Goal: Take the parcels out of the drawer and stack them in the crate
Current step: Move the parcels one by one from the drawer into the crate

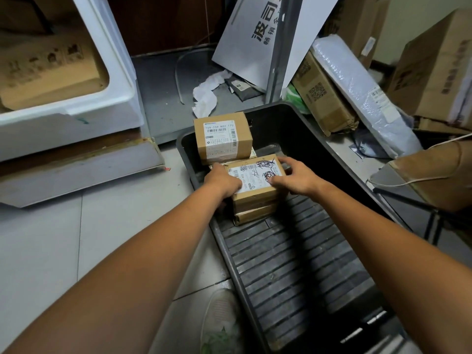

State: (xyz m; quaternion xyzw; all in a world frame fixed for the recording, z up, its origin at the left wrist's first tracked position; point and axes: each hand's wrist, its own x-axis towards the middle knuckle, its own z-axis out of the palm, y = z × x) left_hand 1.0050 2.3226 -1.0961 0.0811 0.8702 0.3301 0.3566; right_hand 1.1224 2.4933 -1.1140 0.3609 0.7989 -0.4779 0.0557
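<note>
I've got top parcel (255, 175) pinched btwn both grips, L hand (223, 180) on its left end, R hand (296, 178) on right, long axis running L-R, sat on stack (252, 210) in crate (293, 251) far-left.

From my end, the left hand's (222, 181) fingers drop out of sight down the side of the top parcel (255, 175). The lower parcels (255, 213) under it only show their near edges. The label print is too tiny for me to read, and the crate's (184, 152) near end and the shoe (219, 320) get chopped off by the bottom of the frame.
</note>
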